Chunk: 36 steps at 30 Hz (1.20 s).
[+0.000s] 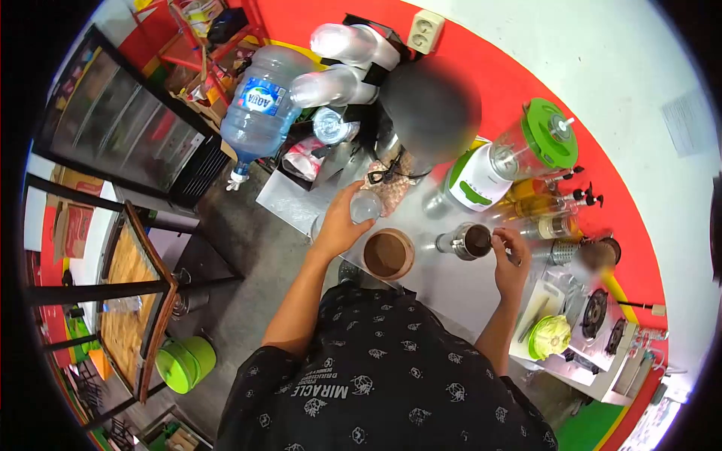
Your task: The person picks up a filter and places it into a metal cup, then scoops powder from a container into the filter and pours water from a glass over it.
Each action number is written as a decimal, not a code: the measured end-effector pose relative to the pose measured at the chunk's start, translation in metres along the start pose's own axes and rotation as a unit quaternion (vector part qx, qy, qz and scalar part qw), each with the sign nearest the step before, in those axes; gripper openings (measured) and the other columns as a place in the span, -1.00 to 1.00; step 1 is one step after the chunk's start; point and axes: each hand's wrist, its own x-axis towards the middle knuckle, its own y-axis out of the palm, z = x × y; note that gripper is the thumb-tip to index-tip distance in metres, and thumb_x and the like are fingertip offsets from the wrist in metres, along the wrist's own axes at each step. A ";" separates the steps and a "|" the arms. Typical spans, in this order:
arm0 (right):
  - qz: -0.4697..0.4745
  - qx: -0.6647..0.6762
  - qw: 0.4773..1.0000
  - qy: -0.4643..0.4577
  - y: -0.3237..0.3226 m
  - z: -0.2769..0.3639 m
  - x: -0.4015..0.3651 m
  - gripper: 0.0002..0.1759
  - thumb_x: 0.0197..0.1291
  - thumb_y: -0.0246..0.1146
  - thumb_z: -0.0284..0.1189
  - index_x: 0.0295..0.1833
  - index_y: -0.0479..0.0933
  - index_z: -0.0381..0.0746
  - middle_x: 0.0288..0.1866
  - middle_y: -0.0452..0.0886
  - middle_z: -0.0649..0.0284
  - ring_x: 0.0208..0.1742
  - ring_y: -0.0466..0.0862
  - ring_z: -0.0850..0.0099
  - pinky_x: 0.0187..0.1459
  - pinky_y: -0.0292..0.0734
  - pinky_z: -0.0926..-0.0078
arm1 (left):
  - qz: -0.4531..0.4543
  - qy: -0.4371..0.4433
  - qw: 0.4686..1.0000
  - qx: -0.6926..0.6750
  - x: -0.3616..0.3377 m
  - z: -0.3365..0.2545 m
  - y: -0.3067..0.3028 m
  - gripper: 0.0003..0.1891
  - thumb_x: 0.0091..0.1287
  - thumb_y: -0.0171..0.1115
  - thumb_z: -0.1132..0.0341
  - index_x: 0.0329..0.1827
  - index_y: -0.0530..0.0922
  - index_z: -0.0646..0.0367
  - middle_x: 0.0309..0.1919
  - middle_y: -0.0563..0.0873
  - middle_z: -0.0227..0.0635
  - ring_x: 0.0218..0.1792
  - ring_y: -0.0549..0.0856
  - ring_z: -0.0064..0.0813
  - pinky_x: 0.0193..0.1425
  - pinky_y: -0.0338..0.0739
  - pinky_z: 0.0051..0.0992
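Note:
My left hand is wrapped around a clear plastic cup standing on the grey counter. Just right of it sits an open round tub of brown powder. My right hand hovers beside a small metal cup with dark contents, fingers pinched on something thin; what it is cannot be made out. A bag of pale pieces lies behind the plastic cup.
A blender with a green lid, syrup bottles, stacked clear cups and a water gallon line the back. A gas stove and green cabbage-like thing sit right. A green bucket stands on the floor.

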 end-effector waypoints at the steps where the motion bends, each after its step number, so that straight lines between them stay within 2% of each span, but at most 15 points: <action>1: -0.014 -0.003 1.000 -0.001 0.000 -0.004 0.001 -0.85 0.47 0.51 -0.47 0.05 0.82 -0.27 -0.04 0.80 0.33 -0.06 0.66 0.55 0.01 0.50 0.50 | 0.003 -0.010 0.999 -0.034 0.000 0.005 0.003 0.01 0.22 0.75 0.29 0.74 0.36 0.21 0.59 0.60 0.01 0.61 0.59 -0.02 0.70 0.46 -0.11; 6: -0.014 0.010 1.000 0.017 -0.005 -0.012 0.001 -0.83 0.43 0.52 -0.52 0.08 0.81 -0.26 -0.03 0.78 0.35 -0.10 0.62 0.57 -0.04 0.52 0.51 | 0.002 -0.032 0.995 -0.091 -0.001 0.012 0.007 0.07 0.11 0.78 0.34 0.72 0.37 0.20 0.52 0.65 0.07 0.58 0.62 0.05 0.68 0.47 -0.12; 8: 0.012 -0.032 0.999 -0.020 -0.013 -0.028 0.003 -0.71 0.47 0.52 -0.49 0.23 0.74 -0.26 -0.05 0.75 0.35 -0.13 0.62 0.58 -0.01 0.56 0.55 | 0.015 -0.029 0.996 -0.088 -0.005 0.022 0.008 0.09 0.08 0.80 0.35 0.72 0.36 0.20 0.50 0.67 0.07 0.57 0.62 0.05 0.68 0.47 -0.13; 9: 0.011 -0.032 0.999 -0.020 -0.015 -0.027 0.002 -0.71 0.47 0.52 -0.49 0.23 0.74 -0.26 -0.05 0.75 0.35 -0.13 0.62 0.58 -0.01 0.56 0.55 | 0.016 -0.042 0.994 -0.100 -0.007 0.032 0.012 0.11 0.10 0.82 0.32 0.75 0.34 0.17 0.53 0.66 0.02 0.58 0.61 -0.04 0.68 0.47 -0.15; 11: 0.037 -0.059 0.996 0.054 -0.022 -0.020 -0.001 -0.63 0.39 0.58 -0.47 0.25 0.72 -0.24 -0.19 0.62 0.40 -0.18 0.56 0.61 -0.11 0.48 0.56 | 0.021 -0.052 0.992 -0.110 -0.008 0.042 0.018 0.14 0.12 0.83 0.30 0.78 0.32 0.13 0.55 0.64 -0.03 0.59 0.61 -0.14 0.68 0.47 -0.17; 14: 0.045 -0.051 0.993 0.099 -0.024 0.004 -0.005 -0.68 0.30 0.64 -0.47 0.11 0.76 -0.26 -0.30 0.53 0.43 -0.26 0.50 0.62 -0.14 0.48 0.54 | 0.015 -0.038 0.993 -0.109 -0.008 0.049 0.027 0.05 0.10 0.82 0.32 0.70 0.42 0.17 0.49 0.69 -0.04 0.52 0.66 -0.18 0.63 0.51 -0.20; 16: 0.011 -0.022 0.992 0.124 -0.020 0.004 -0.009 -0.67 0.30 0.64 -0.45 0.10 0.75 -0.28 -0.37 0.53 0.43 -0.27 0.52 0.63 -0.14 0.51 0.53 | 0.006 -0.048 0.992 -0.119 -0.002 0.049 0.032 -0.08 0.09 0.80 0.35 0.58 0.53 0.21 0.41 0.73 -0.06 0.43 0.71 -0.18 0.57 0.55 -0.23; 18: -0.005 -0.036 0.998 0.052 -0.018 -0.001 -0.015 -0.68 0.32 0.64 -0.44 0.09 0.74 -0.31 -0.35 0.59 0.40 -0.25 0.58 0.60 -0.13 0.55 0.50 | 0.033 -0.020 0.993 -0.116 0.001 0.045 0.034 -0.18 0.09 0.77 0.38 0.48 0.60 0.25 0.35 0.75 -0.10 0.36 0.74 -0.21 0.52 0.57 -0.24; 19: -0.026 -0.037 0.997 0.057 -0.016 -0.003 -0.017 -0.72 0.38 0.60 -0.42 0.07 0.77 -0.36 -0.32 0.72 0.30 -0.27 0.62 0.56 -0.14 0.58 0.47 | 0.014 -0.001 0.993 -0.119 0.000 0.047 0.036 -0.19 0.10 0.76 0.38 0.47 0.59 0.26 0.35 0.75 -0.10 0.37 0.73 -0.22 0.53 0.57 -0.24; 23: -0.047 -0.052 0.989 0.130 -0.016 0.015 -0.027 -0.71 0.50 0.51 -0.35 0.10 0.83 -0.38 -0.28 0.83 0.18 -0.34 0.61 0.51 -0.21 0.58 0.45 | 0.022 0.042 0.991 -0.126 0.007 0.016 0.031 -0.20 0.13 0.73 0.40 0.49 0.57 0.29 0.32 0.72 -0.14 0.37 0.69 -0.24 0.55 0.53 -0.23; 26: -0.095 -0.029 0.988 0.121 -0.008 0.006 -0.041 -0.72 0.54 0.49 -0.35 0.12 0.83 -0.37 -0.28 0.83 0.18 -0.38 0.57 0.52 -0.25 0.55 0.44 | 0.041 0.039 0.987 -0.149 0.019 -0.010 0.025 -0.20 0.13 0.72 0.42 0.48 0.55 0.29 0.30 0.70 -0.19 0.33 0.68 -0.28 0.52 0.54 -0.26; 28: -0.104 -0.026 0.986 0.131 -0.008 0.003 -0.050 -0.74 0.56 0.47 -0.36 0.14 0.84 -0.33 -0.24 0.84 0.17 -0.37 0.55 0.54 -0.26 0.53 0.44 | 0.047 0.081 0.985 -0.147 0.028 -0.027 0.025 -0.21 0.12 0.72 0.42 0.46 0.55 0.28 0.29 0.70 -0.20 0.33 0.68 -0.28 0.51 0.55 -0.27; 32: -0.114 -0.020 0.986 0.119 -0.009 0.015 -0.060 -0.79 0.59 0.43 -0.41 0.16 0.86 -0.28 -0.08 0.90 0.12 -0.24 0.70 0.39 -0.21 0.58 0.38 | 0.083 0.157 0.980 -0.089 0.046 -0.061 0.031 -0.17 0.07 0.75 0.42 0.47 0.55 0.31 0.28 0.72 -0.18 0.31 0.72 -0.29 0.49 0.58 -0.28; 34: -0.127 -0.009 0.990 0.057 -0.010 0.019 -0.063 -0.80 0.58 0.43 -0.44 0.16 0.85 -0.28 -0.01 0.91 0.07 -0.13 0.78 0.31 -0.15 0.62 0.36 | 0.107 0.161 0.978 -0.081 0.051 -0.092 0.038 -0.17 0.07 0.75 0.41 0.47 0.57 0.30 0.26 0.76 -0.16 0.29 0.74 -0.31 0.47 0.59 -0.27; 36: -0.140 -0.024 0.989 0.038 -0.012 0.023 -0.067 -0.80 0.58 0.43 -0.45 0.16 0.86 -0.28 0.01 0.91 0.06 -0.09 0.79 0.30 -0.13 0.63 0.36 | 0.158 0.152 0.971 -0.097 0.056 -0.100 0.050 -0.16 -0.01 0.68 0.47 0.47 0.61 0.25 0.25 0.80 -0.13 0.32 0.78 -0.17 0.49 0.61 -0.25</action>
